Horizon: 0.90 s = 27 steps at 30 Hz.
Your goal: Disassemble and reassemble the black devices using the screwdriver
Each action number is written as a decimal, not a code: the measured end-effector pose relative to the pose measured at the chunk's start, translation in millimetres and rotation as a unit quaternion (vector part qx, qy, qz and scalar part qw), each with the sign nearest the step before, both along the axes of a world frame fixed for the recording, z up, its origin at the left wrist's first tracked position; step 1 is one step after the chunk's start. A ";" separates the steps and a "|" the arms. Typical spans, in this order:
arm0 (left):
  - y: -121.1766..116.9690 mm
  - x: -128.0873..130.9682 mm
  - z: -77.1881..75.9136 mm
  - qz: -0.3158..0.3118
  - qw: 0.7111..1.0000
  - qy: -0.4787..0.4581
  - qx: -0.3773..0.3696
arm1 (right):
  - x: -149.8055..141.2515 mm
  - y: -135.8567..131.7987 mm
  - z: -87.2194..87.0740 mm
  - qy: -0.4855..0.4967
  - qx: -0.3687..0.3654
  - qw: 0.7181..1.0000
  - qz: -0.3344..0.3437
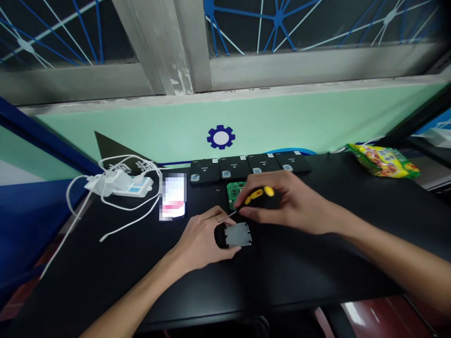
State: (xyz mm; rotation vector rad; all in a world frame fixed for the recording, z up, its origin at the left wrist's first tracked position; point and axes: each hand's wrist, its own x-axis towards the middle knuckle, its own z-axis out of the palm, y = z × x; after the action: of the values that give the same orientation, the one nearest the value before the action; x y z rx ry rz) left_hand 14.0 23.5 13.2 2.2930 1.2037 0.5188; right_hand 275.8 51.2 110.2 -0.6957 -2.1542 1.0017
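My left hand [206,239] grips a small grey metal plate [238,234] with dark tabs along its edges, thumb below and fingers above, just over the black table. In my right hand [292,202] is a screwdriver [259,195] with a yellow and black handle. Its thin shaft points down and left, the tip close to my left fingers; whether it touches the plate I cannot tell. Behind the plate lies a green circuit board [233,192], partly covered by my right hand.
Several flat black boxes [234,167] line the table's back edge. On the left are a phone [172,197] with a lit screen and a white power strip [134,186] with loose cables. A yellow-green snack bag [385,161] lies at the back right.
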 end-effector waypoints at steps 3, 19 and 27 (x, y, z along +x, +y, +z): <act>-0.8 1.2 2.3 -0.010 1.000 -0.009 -0.012 | 28.5 -8.2 -9.5 0.011 -0.036 0.989 -0.140; -0.9 4.0 -1.5 -0.022 1.000 -0.002 -0.012 | 153.0 -38.2 -116.1 -0.140 -0.057 0.879 -0.452; -2.8 5.5 -1.1 -0.031 1.000 -0.002 0.001 | 156.4 -33.0 -135.4 -0.200 -0.018 0.860 -0.468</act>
State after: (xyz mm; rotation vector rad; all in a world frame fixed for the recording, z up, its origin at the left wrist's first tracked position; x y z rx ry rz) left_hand 19.5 20.7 12.1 2.3229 1.1263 0.5023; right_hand 432.2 18.2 -25.2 -1.8572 -1.7110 0.3669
